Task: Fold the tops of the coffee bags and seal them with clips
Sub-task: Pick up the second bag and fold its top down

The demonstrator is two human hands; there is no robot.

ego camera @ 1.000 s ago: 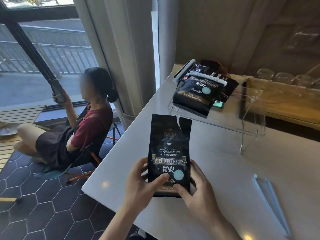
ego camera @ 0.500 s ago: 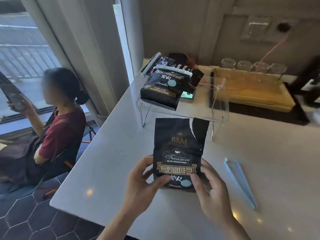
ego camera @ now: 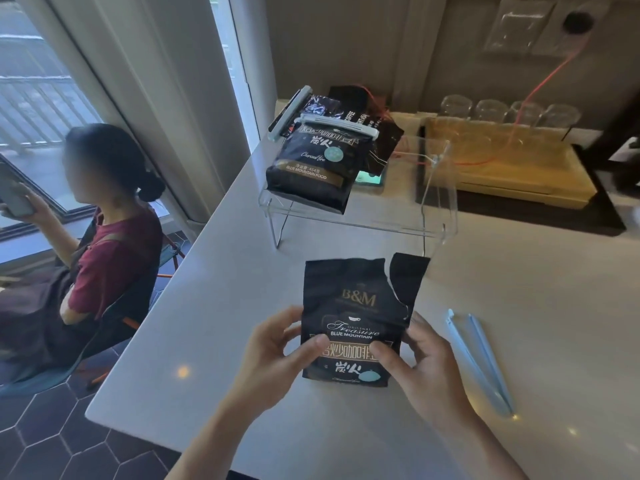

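A black coffee bag (ego camera: 353, 299) with gold lettering stands on the white table (ego camera: 519, 306), its top unfolded and torn at the right. My left hand (ego camera: 277, 351) grips its left side, thumb on the front. My right hand (ego camera: 420, 362) grips its right side the same way. A pale blue clip (ego camera: 479, 358) lies open on the table to the right of the bag. On a clear acrylic stand (ego camera: 436, 188) behind rest two black coffee bags (ego camera: 311, 164), each with a white clip (ego camera: 341, 124) across its folded top.
A person sits at the left beside the table (ego camera: 104, 237), holding a phone. A yellow tray (ego camera: 502, 164) and several upturned glasses (ego camera: 491, 109) stand along the back wall. The table's left edge drops to a dark hexagon-tiled floor.
The view has swung to the right and down. Both hands have slid a little higher up the bag's sides, and the bag sits closer to the stand.
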